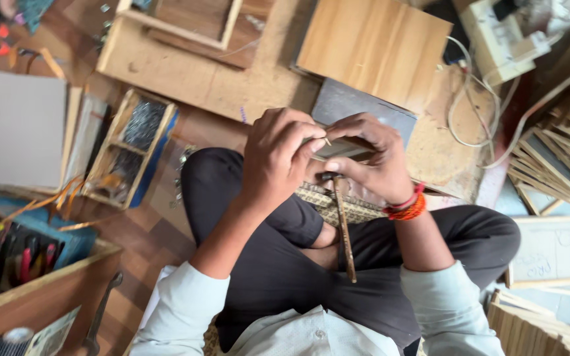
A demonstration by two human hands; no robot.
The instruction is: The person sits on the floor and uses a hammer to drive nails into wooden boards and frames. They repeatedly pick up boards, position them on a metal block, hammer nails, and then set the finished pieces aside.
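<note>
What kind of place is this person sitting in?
Probably a small woodworking or frame-making workshop. A tray of nails sits on the floor, wooden frames are stacked at the side, and wood boards lie in front. The right hand holds a hammer, and the left hand pinches something small.

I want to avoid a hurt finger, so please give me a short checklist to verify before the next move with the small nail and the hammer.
1. Left hand pinches the nail at the frame piece: ok.
2. Right hand supports the frame piece: ok.
3. Hammer gripped for striking: not ok, it hangs below the right hand.
4. Nail upright: cannot tell, too small.
5. Fingertips away from the nail head: not ok.
</note>
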